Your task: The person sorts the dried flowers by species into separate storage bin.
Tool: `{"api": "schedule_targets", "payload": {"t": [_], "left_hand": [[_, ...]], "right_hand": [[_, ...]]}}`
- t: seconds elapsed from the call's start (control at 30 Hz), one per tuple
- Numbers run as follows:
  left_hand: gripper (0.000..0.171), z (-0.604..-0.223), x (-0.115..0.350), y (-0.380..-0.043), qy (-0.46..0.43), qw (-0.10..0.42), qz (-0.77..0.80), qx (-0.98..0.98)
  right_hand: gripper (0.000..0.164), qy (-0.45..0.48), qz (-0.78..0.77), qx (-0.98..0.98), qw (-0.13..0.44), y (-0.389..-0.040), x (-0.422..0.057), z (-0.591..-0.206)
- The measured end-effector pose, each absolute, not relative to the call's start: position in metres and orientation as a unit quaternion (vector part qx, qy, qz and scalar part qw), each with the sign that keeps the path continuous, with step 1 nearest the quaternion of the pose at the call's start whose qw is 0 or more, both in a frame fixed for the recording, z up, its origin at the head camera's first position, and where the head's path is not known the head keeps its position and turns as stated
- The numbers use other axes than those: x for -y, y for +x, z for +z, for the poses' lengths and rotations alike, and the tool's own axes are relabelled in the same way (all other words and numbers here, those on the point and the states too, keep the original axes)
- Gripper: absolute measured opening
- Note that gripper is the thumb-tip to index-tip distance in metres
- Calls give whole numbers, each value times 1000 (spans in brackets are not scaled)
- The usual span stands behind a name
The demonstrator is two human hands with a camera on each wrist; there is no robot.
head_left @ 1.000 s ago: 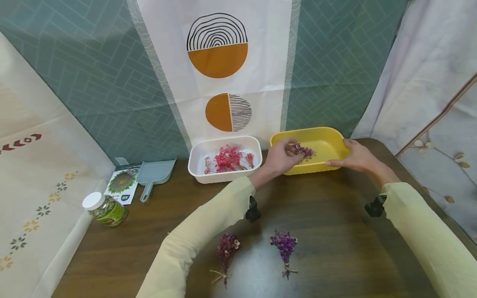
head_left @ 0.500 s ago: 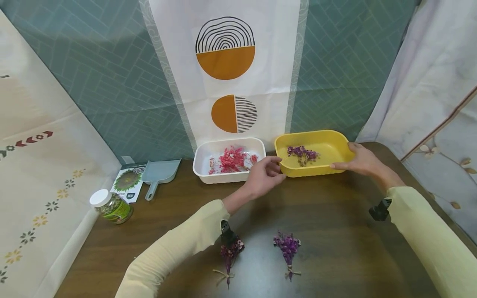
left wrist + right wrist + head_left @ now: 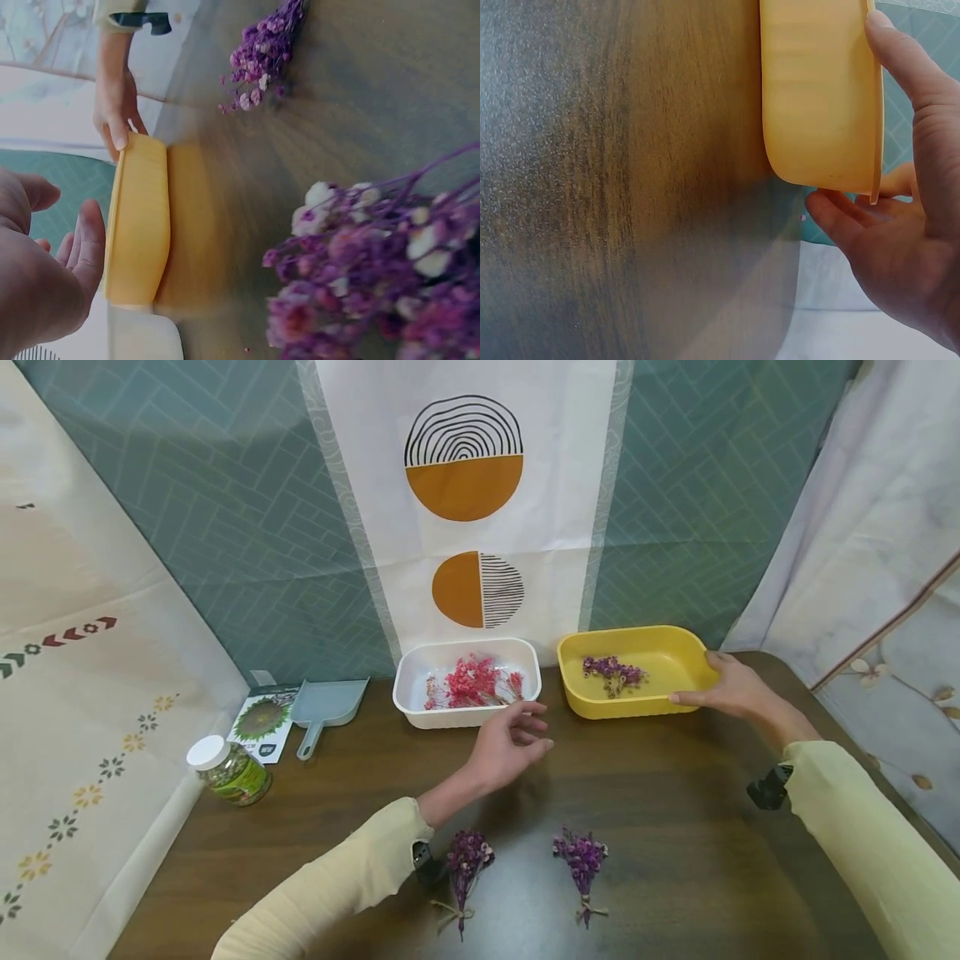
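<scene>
Wooden table (image 3: 675,827) carried two purple bouquets (image 3: 582,860). Right hand (image 3: 738,689) gripped right end of yellow tray (image 3: 637,705); left hand (image 3: 504,750), relaxed, hung near white tray (image 3: 446,720).

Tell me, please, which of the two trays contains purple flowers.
The yellow tray, gripped at its end by the right hand; the white tray contains pinkish-red flowers instead.

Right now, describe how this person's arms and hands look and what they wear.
The left sleeve and right sleeve are long and pale yellow, with a small black device at each wrist. The left hand and right hand are ungloved.
</scene>
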State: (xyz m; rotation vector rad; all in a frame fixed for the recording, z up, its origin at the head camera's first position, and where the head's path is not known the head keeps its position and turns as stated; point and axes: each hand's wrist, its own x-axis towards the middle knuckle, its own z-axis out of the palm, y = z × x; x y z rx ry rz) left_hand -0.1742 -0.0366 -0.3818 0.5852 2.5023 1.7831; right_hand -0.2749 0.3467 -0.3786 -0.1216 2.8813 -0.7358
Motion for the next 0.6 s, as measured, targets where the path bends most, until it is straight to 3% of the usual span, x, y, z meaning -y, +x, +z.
{"api": "schedule_targets", "payload": {"t": [0.6], "left_hand": [[49, -393, 82, -118, 178, -25, 582, -793]], "right_hand": [[132, -33, -252, -963, 91, -273, -346, -379]]}}
